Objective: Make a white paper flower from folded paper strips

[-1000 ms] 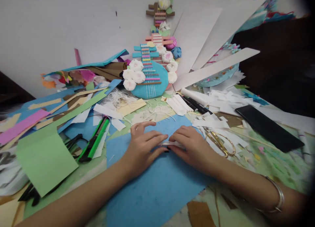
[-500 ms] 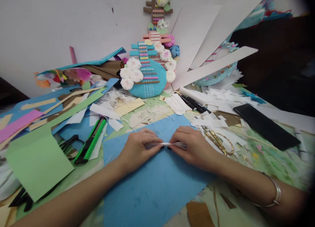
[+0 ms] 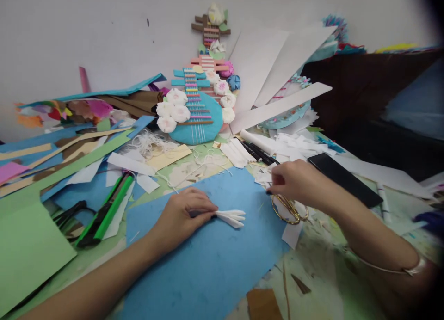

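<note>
Pinched in my left hand is a gathered white paper piece, its pleated end fanning out to the right above a blue sheet. The other end is hidden by my fingers. My right hand is closed, thumb against fingers, at the sheet's right side. It is just above gold-handled scissors and in front of white paper scraps. Whether anything is between its fingertips, I cannot make out. The scissors' blades are covered by paper.
A green box cutter and green card lie to the left. Black markers, a black phone and white paper scraps are to the right. A blue paper instrument with white flowers leans at the back wall. White string lies tangled.
My right hand has let go of the white paper piece and moved right to the scissors. My left hand keeps hold of the piece, whose fanned end now shows. The view has shifted right.
</note>
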Motion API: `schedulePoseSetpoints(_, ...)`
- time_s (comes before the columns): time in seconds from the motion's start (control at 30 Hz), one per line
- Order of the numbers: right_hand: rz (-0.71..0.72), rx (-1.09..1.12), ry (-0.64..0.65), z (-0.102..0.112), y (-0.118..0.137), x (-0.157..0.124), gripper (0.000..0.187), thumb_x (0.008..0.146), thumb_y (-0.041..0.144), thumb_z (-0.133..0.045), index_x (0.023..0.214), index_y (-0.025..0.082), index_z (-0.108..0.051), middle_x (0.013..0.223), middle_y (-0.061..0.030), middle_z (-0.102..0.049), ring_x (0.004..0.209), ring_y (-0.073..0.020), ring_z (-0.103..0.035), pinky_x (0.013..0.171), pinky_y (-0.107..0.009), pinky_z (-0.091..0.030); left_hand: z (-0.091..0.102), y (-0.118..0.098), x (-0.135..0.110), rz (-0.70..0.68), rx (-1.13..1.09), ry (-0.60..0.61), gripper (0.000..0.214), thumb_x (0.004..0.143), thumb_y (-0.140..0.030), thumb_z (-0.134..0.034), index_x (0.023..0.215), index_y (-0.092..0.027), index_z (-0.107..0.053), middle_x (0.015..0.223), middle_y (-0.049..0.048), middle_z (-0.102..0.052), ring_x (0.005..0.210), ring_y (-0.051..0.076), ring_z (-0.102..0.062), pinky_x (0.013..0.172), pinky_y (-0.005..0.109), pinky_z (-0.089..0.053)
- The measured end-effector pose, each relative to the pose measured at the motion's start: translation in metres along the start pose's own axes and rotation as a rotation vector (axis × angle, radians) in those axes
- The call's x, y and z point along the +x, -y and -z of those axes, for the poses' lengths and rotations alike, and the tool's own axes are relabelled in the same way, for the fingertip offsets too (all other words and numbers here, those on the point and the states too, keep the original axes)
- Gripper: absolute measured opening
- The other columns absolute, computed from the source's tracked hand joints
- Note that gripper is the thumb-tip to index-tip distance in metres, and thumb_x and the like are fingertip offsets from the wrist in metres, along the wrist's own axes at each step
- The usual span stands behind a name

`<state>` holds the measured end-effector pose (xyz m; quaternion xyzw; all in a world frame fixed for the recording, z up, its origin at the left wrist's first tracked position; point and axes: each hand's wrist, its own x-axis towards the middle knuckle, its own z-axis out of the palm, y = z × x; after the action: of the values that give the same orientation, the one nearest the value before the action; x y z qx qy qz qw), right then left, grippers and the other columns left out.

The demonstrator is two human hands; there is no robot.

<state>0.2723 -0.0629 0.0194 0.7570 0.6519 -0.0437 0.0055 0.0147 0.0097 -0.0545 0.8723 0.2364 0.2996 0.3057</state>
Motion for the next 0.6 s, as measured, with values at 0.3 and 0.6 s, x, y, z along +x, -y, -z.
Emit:
schedulePoseSetpoints(0.3,-0.052,-0.061,0.271,-0.012,-0.031,0.010,0.039,0.054,0.032,-0.071,0.087,0.018,-0.058,0.070,-0.0045,-0.060,0.062,-0.0193,-0.057,0.046,-0.024,-0.032,0.002,-0.002,-0.001,0.055,0.135,-0.029,0.018,0.071,-0.023,-0.068,0.089,-0.022,-0.071,0.088,0.0045,-0.069,0.085,0.018,-0.062,0.078,0.032,-0.050)
schedulePoseSetpoints(0.6,-0.067,0.509,0.272,0.007,-0.044,0.003,0.039,0.070,0.022,-0.057,0.107,0.019,-0.049,0.067,-0.0025,-0.060,0.050,-0.0121,-0.052,0.040,-0.022,-0.036,0.007,-0.006,0.001,0.072,0.106,-0.101,0.008,0.074,-0.021,-0.064,0.077,-0.020,-0.071,0.075,0.0024,-0.071,0.070,0.015,-0.065,0.064,0.024,-0.051)
